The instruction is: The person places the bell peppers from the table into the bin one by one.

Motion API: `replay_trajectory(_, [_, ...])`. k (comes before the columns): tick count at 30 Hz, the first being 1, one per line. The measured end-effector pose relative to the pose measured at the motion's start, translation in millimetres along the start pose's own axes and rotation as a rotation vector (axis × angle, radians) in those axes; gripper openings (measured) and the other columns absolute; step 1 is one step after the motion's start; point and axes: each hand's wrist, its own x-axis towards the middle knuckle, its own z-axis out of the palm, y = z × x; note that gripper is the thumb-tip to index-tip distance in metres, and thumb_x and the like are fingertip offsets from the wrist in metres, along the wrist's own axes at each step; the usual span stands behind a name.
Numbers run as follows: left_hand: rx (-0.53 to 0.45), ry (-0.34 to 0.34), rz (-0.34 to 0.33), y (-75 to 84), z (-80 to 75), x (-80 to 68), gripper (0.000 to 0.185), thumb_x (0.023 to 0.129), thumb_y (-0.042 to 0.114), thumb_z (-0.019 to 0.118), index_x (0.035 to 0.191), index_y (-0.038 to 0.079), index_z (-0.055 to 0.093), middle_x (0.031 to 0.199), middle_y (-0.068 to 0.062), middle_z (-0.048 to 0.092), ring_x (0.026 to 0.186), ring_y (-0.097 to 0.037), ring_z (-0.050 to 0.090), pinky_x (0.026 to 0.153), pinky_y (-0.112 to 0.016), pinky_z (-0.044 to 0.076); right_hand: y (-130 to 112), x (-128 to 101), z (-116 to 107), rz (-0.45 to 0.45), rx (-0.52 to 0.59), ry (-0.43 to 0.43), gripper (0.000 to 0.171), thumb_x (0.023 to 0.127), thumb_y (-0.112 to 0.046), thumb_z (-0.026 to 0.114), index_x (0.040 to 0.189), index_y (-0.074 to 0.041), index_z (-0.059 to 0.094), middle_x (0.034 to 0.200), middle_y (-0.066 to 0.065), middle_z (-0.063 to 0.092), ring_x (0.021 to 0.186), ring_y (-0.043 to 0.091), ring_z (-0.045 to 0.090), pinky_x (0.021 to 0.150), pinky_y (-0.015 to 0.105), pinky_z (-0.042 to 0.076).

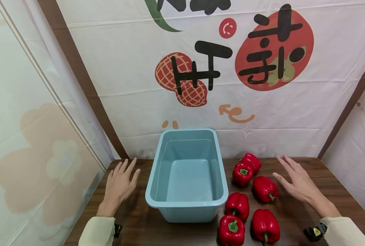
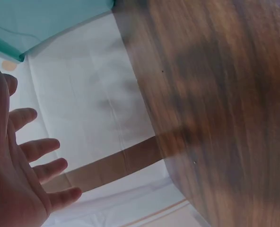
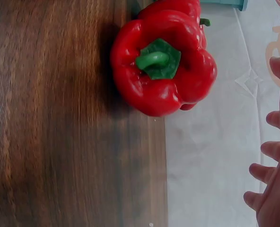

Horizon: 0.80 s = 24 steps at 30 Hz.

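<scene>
A light blue plastic tub (image 1: 187, 204) with nothing in it stands in the middle of the table. To its left is my left hand (image 1: 119, 186), palm down with fingers spread, holding nothing. My right hand (image 1: 299, 181) is over the right side of the table, fingers extended and holding nothing. Nearest to it lies a red bell pepper (image 1: 265, 188) with a green stem, which fills the top of the right wrist view as a large red bell pepper (image 3: 163, 61). Several more red bell peppers, such as the front one (image 1: 266, 225), lie between the tub and this hand.
The dark wooden table (image 1: 133, 225) ends against a white printed cloth wall (image 1: 133, 112) at the back. Cloth walls also rise at the left (image 1: 31, 136) and right. Two peppers (image 1: 231, 229) sit close beside the tub's front right corner.
</scene>
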Motion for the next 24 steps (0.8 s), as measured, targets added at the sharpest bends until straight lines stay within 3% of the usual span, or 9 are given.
replay_trajectory(5, [-0.04, 0.019, 0.0, 3.3, -1.9, 5.2, 0.06, 0.105, 0.045, 0.035, 0.156, 0.013, 0.032, 0.155, -0.026, 0.033, 0.143, -0.048, 0.026, 0.11, -0.069, 0.023, -2.7, 0.9, 1.9, 0.019, 0.079, -0.007, 0.068, 0.094, -0.027, 0.066, 0.153, -0.009, 0.036, 0.156, 0.029, 0.029, 0.132, 0.058, 0.033, 0.093, 0.076, 0.029])
replay_trajectory(15, [-0.125, 0.026, -0.007, 10.7, -4.6, 14.2, 0.061, 0.106, 0.047, 0.033, 0.155, 0.011, 0.032, 0.155, -0.026, 0.033, 0.141, -0.048, 0.029, 0.108, -0.068, 0.028, -4.6, 1.1, 6.7, 0.058, 0.181, -0.057, 0.066, 0.095, -0.024, 0.066, 0.153, -0.011, 0.037, 0.151, 0.03, 0.032, 0.131, 0.056, 0.035, 0.09, 0.075, 0.032])
replay_trajectory(20, [-0.224, -0.007, -0.035, 16.2, -6.6, 21.0, 0.063, 0.105, 0.051, 0.03, 0.157, 0.015, 0.03, 0.156, -0.022, 0.033, 0.141, -0.047, 0.03, 0.106, -0.069, 0.03, -4.3, 0.2, 8.7, 0.085, 0.224, -0.078, 0.064, 0.096, -0.024, 0.064, 0.153, -0.012, 0.038, 0.15, 0.028, 0.034, 0.131, 0.053, 0.036, 0.092, 0.075, 0.033])
replay_trajectory(22, [-0.277, -0.024, -0.045, 18.3, -7.0, 24.2, 0.064, 0.105, 0.053, 0.028, 0.158, 0.017, 0.028, 0.158, -0.02, 0.032, 0.142, -0.045, 0.029, 0.106, -0.07, 0.029, -3.9, 0.1, 9.3, 0.086, 0.24, -0.077, 0.062, 0.096, -0.023, 0.064, 0.151, -0.011, 0.039, 0.15, 0.027, 0.036, 0.131, 0.05, 0.037, 0.093, 0.071, 0.035])
replay_trajectory(24, [-0.325, -0.042, -0.049, 20.8, -7.4, 27.3, 0.065, 0.105, 0.053, 0.027, 0.158, 0.017, 0.026, 0.158, -0.019, 0.031, 0.143, -0.045, 0.028, 0.107, -0.07, 0.027, -3.3, -0.5, 10.3, 0.082, 0.25, -0.069, 0.061, 0.095, -0.022, 0.065, 0.15, -0.012, 0.041, 0.149, 0.025, 0.038, 0.13, 0.045, 0.039, 0.1, 0.054, 0.04])
